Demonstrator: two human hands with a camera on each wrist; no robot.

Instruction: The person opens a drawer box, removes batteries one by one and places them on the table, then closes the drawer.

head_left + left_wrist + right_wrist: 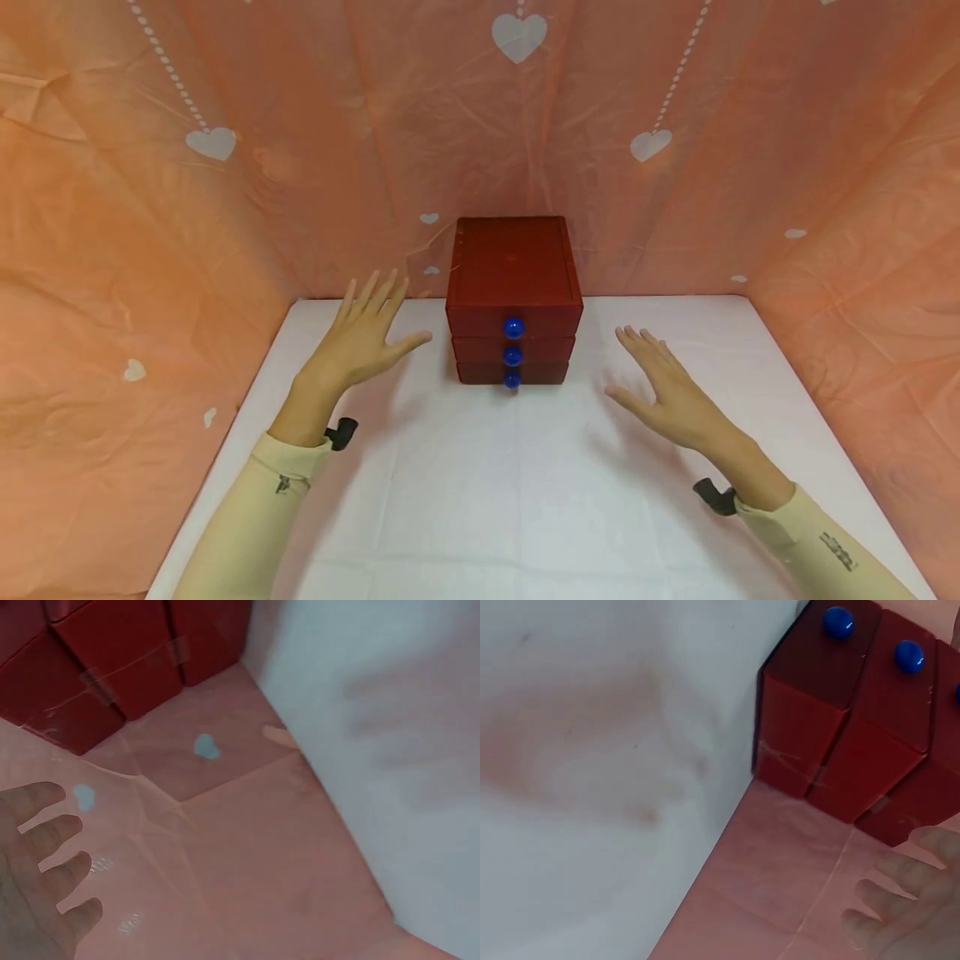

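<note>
A dark red box with three stacked drawers (516,262) stands at the back of the white table, every drawer pushed in. Each drawer front carries a round blue knob (513,327). To the left of the box, my left hand (352,346) hovers over the table with fingers spread and nothing in it. On the other side, my right hand (667,396) is held above the table, fingers extended, thumb apart, also holding nothing. The right wrist view shows the drawers' side (799,727) beyond the fingers. Clear tape crosses the box's side (112,667) in the left wrist view.
An orange cloth (315,108) with pale hearts hangs behind the box and along both sides. White cloth (517,500) covers the table. A small dark device is strapped at each wrist, below light sleeves (247,508).
</note>
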